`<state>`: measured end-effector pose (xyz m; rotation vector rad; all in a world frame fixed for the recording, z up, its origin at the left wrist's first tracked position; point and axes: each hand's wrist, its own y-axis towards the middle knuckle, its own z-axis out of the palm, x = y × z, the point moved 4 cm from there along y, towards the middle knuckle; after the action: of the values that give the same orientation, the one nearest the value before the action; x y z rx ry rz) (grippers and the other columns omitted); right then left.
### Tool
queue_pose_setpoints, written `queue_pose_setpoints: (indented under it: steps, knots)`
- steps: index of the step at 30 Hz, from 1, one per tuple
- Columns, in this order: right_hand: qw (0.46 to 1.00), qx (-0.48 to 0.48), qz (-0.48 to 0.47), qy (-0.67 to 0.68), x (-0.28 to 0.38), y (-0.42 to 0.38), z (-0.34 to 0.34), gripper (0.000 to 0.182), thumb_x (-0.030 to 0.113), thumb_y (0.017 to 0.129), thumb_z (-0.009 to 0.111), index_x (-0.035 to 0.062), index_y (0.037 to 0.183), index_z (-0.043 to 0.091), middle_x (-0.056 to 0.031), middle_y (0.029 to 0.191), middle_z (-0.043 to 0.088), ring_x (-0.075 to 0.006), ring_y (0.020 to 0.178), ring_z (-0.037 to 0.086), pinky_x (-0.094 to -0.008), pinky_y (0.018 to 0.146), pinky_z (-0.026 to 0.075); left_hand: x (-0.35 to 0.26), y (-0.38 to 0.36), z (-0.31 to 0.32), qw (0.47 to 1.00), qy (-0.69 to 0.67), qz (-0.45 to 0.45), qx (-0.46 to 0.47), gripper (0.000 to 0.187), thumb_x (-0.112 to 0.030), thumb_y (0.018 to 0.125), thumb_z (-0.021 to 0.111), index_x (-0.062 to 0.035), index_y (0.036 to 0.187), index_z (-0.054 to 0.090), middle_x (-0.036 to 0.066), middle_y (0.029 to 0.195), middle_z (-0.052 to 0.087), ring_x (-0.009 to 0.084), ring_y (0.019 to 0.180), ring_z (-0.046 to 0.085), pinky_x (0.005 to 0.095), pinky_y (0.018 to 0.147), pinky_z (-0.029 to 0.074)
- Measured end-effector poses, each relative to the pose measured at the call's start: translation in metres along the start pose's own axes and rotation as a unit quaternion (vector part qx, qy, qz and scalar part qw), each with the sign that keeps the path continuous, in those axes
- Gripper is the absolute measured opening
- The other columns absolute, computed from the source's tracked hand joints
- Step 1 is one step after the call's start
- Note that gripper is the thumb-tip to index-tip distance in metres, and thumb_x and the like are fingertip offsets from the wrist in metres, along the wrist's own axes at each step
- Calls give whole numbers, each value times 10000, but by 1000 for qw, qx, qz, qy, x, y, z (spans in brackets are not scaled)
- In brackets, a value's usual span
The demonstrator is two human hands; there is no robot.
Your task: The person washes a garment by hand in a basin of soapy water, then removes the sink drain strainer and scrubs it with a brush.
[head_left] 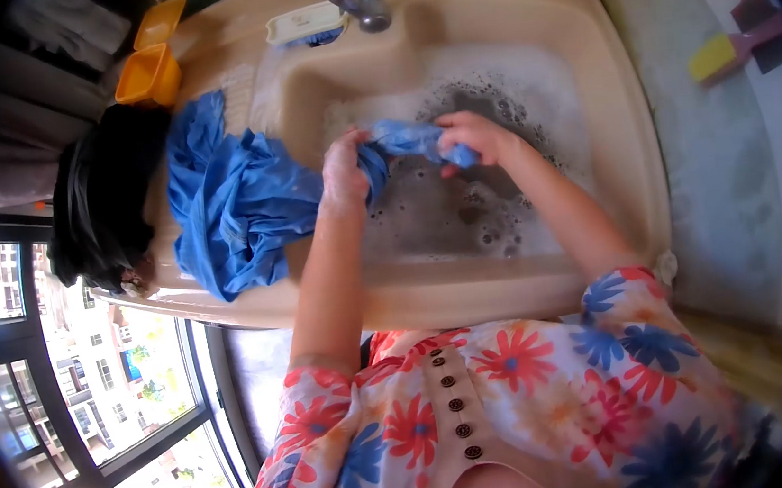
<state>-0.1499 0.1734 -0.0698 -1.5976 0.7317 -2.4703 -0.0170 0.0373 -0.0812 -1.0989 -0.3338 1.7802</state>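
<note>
At beige sink (624, 124), above suds (539, 66): apparently wringing blue cloth (407, 137), clenched in left hand (342, 165) and right hand (479, 139); calling for firm grip.

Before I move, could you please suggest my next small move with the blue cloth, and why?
I'd probably twist your right hand against your left hand: both grip a bunched length of blue cloth above soapy water, where drips could fall.

From here I see a white shirt with red and blue flower prints (609, 412), a rumpled bright-blue cloth (244, 207), a beige basin (621, 124), an orange plastic box (148, 77) and a plain black cloth heap (105, 193).
</note>
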Motion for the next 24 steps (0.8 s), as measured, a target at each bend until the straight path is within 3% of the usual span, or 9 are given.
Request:
queue_pose_setpoints:
  steps: [4,5,8,10,12,13,15,20,24]
  knots:
    - [975,-121,-97,-158,31,19,16,311,27,715,499,63,1006,601,-60,845,586,-208,720,593,-322,553,513,2,0,-7,997,51,48,-45,187,-151,850,426,-36,948,536,116,852,585,222,800,588,387,649,505]
    - [926,-132,-216,-280,33,30,26,283,29,700,497,103,937,632,-52,851,597,-232,721,595,-325,588,506,1,2,-9,997,42,46,-51,200,-172,865,404,-50,957,534,114,858,584,221,800,588,389,642,506]
    - [737,-158,-435,-493,47,2,105,150,83,648,551,170,720,649,-42,860,582,-255,812,573,-354,656,481,2,25,-15,992,-79,13,96,269,-287,861,471,-58,995,516,80,799,552,196,686,558,325,631,493]
    - [656,-224,-477,-540,36,-14,145,89,198,651,588,148,711,629,-46,842,578,-249,834,572,-374,658,485,15,22,-12,927,-131,-55,348,296,-334,850,476,-71,983,513,61,837,540,174,712,525,292,634,457]
    - [720,-275,-363,-524,33,15,127,143,265,675,583,129,702,619,-72,776,596,-272,762,590,-389,640,489,25,2,3,987,-42,-9,158,300,-319,850,452,-63,996,505,55,864,536,168,745,512,293,630,442]
    - [819,-259,-200,-472,33,59,93,172,285,690,573,119,696,614,-88,733,602,-284,720,597,-398,629,490,23,-4,5,998,6,23,61,302,-312,850,441,-58,1002,500,52,877,534,165,761,505,294,628,434]
    - [820,-277,-194,-461,32,81,85,164,270,706,562,112,669,574,-125,662,576,-335,640,562,-422,544,450,17,-10,5,994,62,59,-68,291,-287,849,421,-54,1005,500,50,891,535,164,781,502,296,629,428]
    - [750,-269,-379,-470,17,50,125,113,229,694,557,119,671,571,-138,743,594,-343,650,569,-441,554,448,10,35,-28,932,-134,124,314,240,-200,849,383,-57,985,521,57,890,549,175,800,516,304,648,433]
    - [784,-295,-181,-516,31,93,78,121,218,719,526,107,707,573,-140,753,591,-370,675,554,-450,575,443,4,-10,9,998,35,57,16,238,-139,862,338,-68,974,536,58,881,560,186,821,528,307,664,439]
